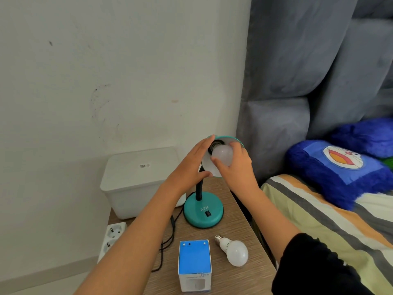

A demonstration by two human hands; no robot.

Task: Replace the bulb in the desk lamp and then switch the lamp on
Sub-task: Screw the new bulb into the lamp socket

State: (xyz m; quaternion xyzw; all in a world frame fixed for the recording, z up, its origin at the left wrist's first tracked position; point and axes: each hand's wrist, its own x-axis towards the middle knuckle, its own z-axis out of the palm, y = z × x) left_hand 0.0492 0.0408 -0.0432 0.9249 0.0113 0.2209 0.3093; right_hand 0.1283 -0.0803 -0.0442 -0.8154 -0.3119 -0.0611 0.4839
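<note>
A teal desk lamp stands on the wooden bedside table, its round base [203, 215] carrying a black rocker switch [208, 213]. Its shade [228, 139] is tipped up toward me. My left hand [191, 167] wraps the shade's left edge. My right hand [236, 165] grips a white bulb [222, 154] sitting at the black socket inside the shade. The bulb is unlit. A second white bulb [235, 251] lies on its side on the table, screw cap pointing to the upper left. A blue and white bulb box [195, 265] stands next to it.
A white lidded plastic bin [136, 179] sits behind the lamp against the wall. A white power strip [112, 237] and the lamp's black cord [168, 243] lie at the table's left edge. A bed with striped sheet [331, 222] and blue pillows [338, 173] is on the right.
</note>
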